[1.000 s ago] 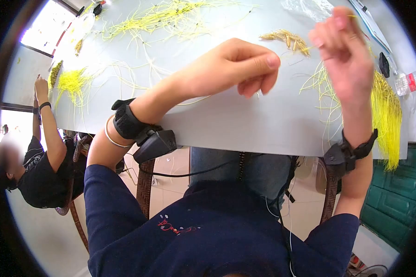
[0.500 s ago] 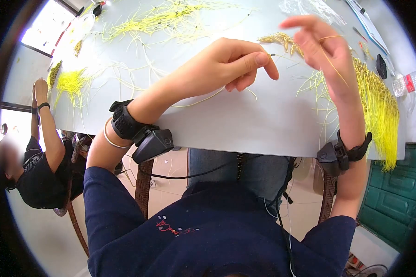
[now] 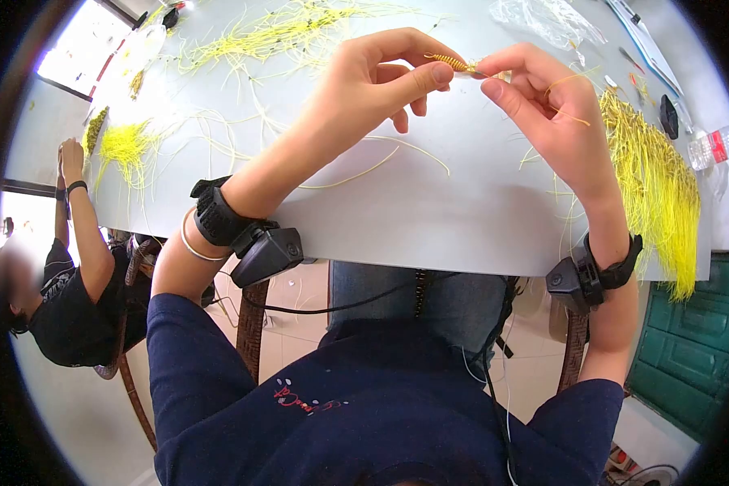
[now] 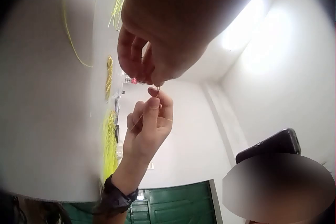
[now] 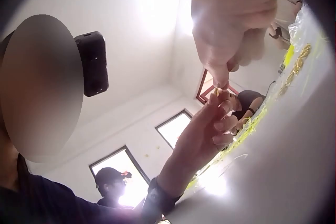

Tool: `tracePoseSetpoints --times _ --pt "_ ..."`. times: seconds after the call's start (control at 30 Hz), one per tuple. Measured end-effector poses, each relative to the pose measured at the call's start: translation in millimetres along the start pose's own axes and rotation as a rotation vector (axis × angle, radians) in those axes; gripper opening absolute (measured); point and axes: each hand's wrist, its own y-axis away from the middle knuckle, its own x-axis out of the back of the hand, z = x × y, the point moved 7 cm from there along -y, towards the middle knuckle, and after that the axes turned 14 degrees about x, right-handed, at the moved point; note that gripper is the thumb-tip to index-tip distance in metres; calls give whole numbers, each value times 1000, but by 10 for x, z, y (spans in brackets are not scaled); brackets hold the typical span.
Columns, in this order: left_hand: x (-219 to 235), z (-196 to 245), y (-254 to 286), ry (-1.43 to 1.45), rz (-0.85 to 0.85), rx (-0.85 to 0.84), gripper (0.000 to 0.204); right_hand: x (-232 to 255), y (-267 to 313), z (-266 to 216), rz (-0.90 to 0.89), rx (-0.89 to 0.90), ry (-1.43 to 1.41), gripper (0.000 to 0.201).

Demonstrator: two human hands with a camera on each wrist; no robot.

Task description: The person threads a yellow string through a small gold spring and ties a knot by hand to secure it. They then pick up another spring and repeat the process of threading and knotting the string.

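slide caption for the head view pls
Left hand and right hand meet at a golden coil over a table strewn with yellow strands

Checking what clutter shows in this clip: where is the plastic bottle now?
In the head view, the plastic bottle is at the far right, just right of the yellow strands and small black object.

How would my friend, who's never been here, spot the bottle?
Find the big pale grey table, then look past the bundle of long yellow strands near its right end. The bottle is there: clear plastic with a red label, unlike those strands.
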Motion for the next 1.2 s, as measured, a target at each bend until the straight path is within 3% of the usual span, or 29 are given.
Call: tracePoseSetpoints --times 0.5,0.67,0.8,0.9,1.07,1.2 --pt "9 40 29 -34 -23 -27 18 5 7 1 46 -25 -89 1" --pt "-9 81 57 -253 -23 -44 13 -23 12 25 -18 22 38 5" --pt "-41 53 67 -275 -80 -35 12 -75 40 102 -87 30 -17 6" --pt "-69 23 64 -206 -148 5 13 -101 48 138 -87 -11 -171 6" --pt "-85 128 88 -111 -146 -116 13 -103 78 218 -151 -271 -348 16" --pt "-66 171 89 -115 -94 -166 12 -137 95 239 -174 -279 -352 17"
